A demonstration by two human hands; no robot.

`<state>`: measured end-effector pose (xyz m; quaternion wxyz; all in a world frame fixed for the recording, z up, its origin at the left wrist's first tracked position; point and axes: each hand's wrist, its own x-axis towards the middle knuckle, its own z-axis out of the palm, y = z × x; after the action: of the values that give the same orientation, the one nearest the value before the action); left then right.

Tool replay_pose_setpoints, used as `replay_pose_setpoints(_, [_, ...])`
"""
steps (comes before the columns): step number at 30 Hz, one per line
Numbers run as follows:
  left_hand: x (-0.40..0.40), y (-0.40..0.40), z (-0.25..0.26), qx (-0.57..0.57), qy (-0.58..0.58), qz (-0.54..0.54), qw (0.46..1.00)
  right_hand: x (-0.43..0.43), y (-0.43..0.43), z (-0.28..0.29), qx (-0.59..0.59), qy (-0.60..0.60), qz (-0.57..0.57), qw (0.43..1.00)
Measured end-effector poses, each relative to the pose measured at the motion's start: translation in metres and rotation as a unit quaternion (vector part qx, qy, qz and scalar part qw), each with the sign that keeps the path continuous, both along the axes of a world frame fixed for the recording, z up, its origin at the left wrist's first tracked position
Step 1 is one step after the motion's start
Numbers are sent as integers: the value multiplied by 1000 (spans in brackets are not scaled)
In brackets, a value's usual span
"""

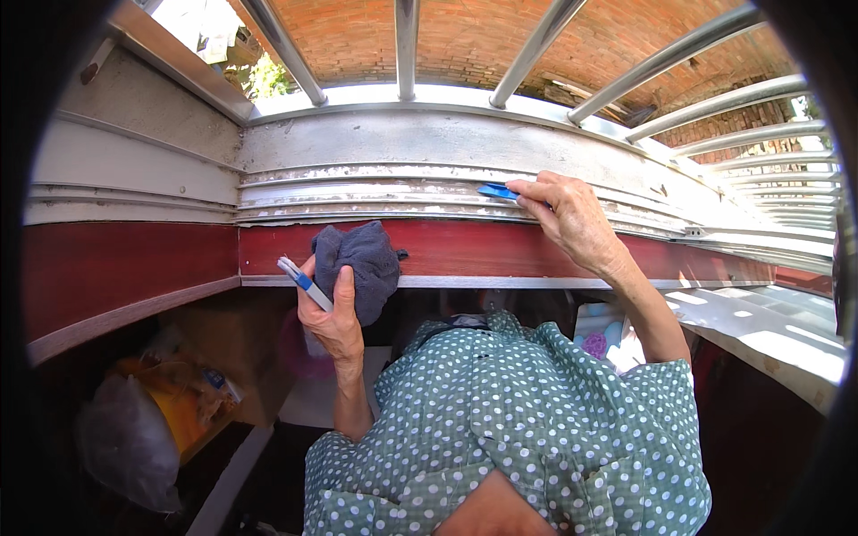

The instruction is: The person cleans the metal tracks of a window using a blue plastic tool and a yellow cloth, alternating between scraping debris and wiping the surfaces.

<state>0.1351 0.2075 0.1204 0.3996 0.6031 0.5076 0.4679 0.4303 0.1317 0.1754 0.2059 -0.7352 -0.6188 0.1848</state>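
My left hand (335,321) is closed around a dark grey cloth (358,268) and a narrow brush (305,283) with a blue and pale handle, its light bristles pointing up and left. Both are held above the dark red sill board (442,248). Further right, my right hand (570,214) pinches a small blue plastic tool (497,191) between thumb and fingers. The tip of this tool is at the sliding-window track (375,194), whose white metal grooves bear brown dirt and pale flakes. My right palm hides part of the tool.
Metal bars (406,53) stand along the outer edge of the window frame, with a brick wall (462,40) beyond. Below the sill on the left are a cardboard box (248,348) and a translucent plastic bag (127,435). A sunlit grey ledge (757,318) is on the right.
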Motion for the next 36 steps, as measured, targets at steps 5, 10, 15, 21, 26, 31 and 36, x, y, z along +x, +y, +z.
replay_pose_setpoints(5, [3, -1, 5, 8, -11, -10, 1000, -20, 27, -13, 33, 23, 39, 998])
replay_pose_setpoints(10, [0, 0, 3, 16, -10, -8, 1000, -49, 49, -15, 54, 5, 53, 997])
replay_pose_setpoints(15, [-4, 3, -2, 31, 0, -15, 999, -74, 76, -17, 78, 11, 76, 994])
replay_pose_setpoints(21, [-4, 4, -3, 46, 15, -18, 999, -110, 123, -22, 124, 35, 129, 983])
replay_pose_setpoints(26, [-6, 3, -3, 32, 21, -36, 999, -144, 167, -29, 133, 38, 161, 977])
replay_pose_setpoints(31, [-4, 1, -2, 27, 18, -30, 999, -177, 202, -38, 144, 57, 182, 971])
replay_pose_setpoints(36, [-3, 1, -1, 29, 24, -30, 999, -192, 216, -41, 150, 56, 174, 972])
